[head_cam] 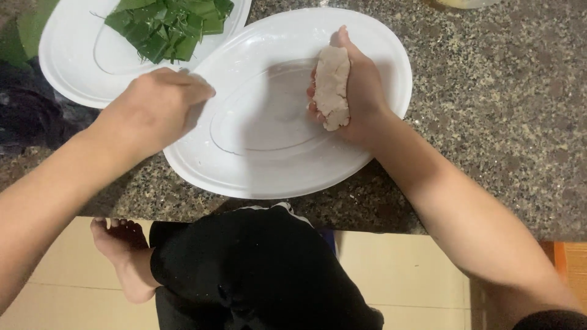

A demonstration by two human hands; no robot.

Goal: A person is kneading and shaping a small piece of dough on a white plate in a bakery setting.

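My right hand (361,91) is cupped around an elongated lump of pale dough (333,85), held above the right half of a large white oval plate (269,159). My left hand (156,104) hovers over that plate's left rim, fingers curled together and pointing right; nothing shows in its grip. A second white oval plate (70,58) at the upper left holds a pile of cut green leaf pieces (168,24).
Both plates rest on a speckled granite counter (489,110), whose front edge runs across the middle of the view. Below it are my knee in black cloth (257,269), a bare foot (125,256) and pale floor tiles (397,275). A dark bundle (24,116) lies at far left.
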